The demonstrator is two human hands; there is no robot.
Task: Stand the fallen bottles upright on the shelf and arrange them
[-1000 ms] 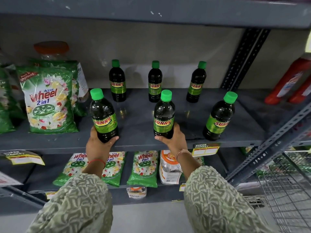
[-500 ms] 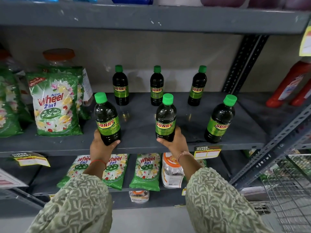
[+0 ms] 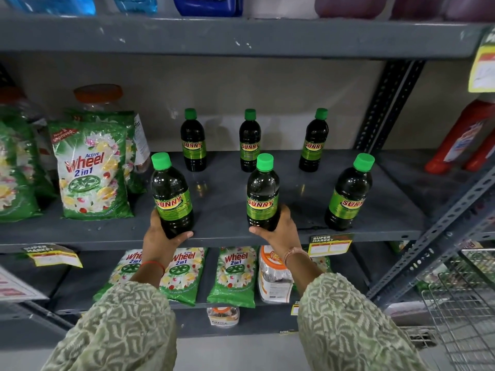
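Overhead, grey steel shelf against a pale wall.

There is a single view, from a wide-angle camera on the person's head, facing forward and slightly down at the shelf from close in front of its front edge. The hands, left and right, reach up from the bottom of the picture to that edge, near the middle. The upper shelf spans the top, a lower shelf shows beneath, and a wire cart fills the bottom right corner.
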